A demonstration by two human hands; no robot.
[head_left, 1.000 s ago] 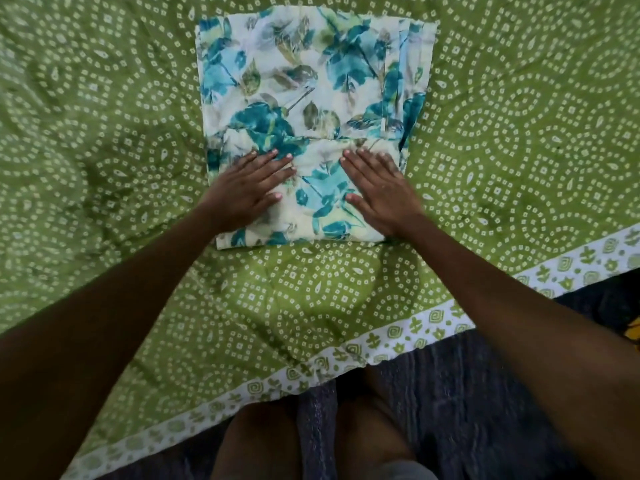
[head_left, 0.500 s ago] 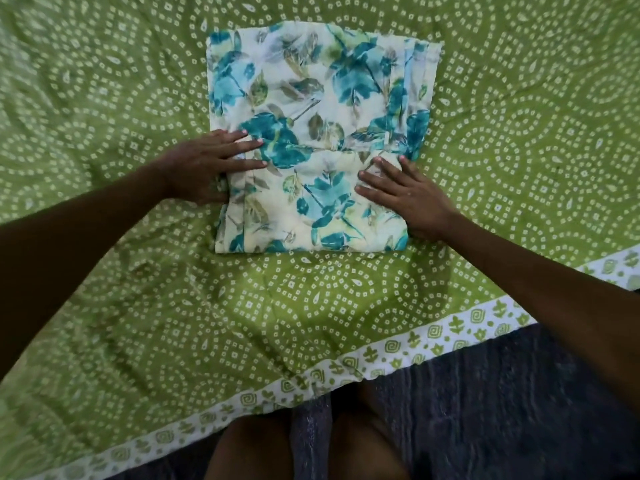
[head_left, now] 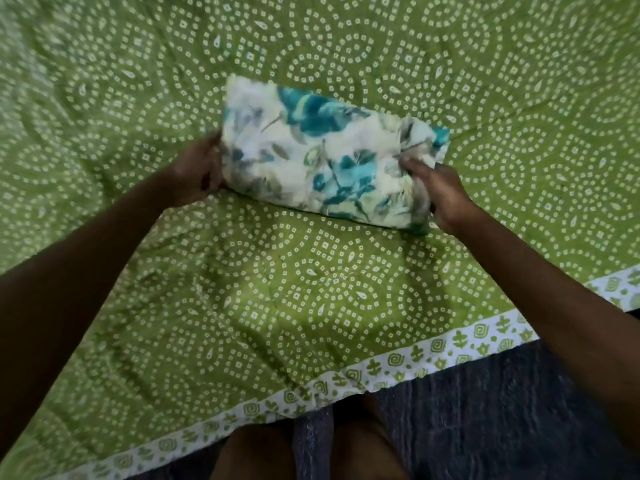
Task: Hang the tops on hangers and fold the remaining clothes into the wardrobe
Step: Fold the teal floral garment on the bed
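We grip the folded floral garment (head_left: 329, 161) at frame centre, our left hand (head_left: 197, 174) clasping its left edge, our right hand (head_left: 440, 192) pinching its right edge, over the green bedsheet (head_left: 311, 306).

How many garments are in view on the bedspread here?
1. A folded floral garment sits mid-frame on the green bedspread, gripped at its left end by the left hand and at its right end by the right hand. Others may be out of frame.
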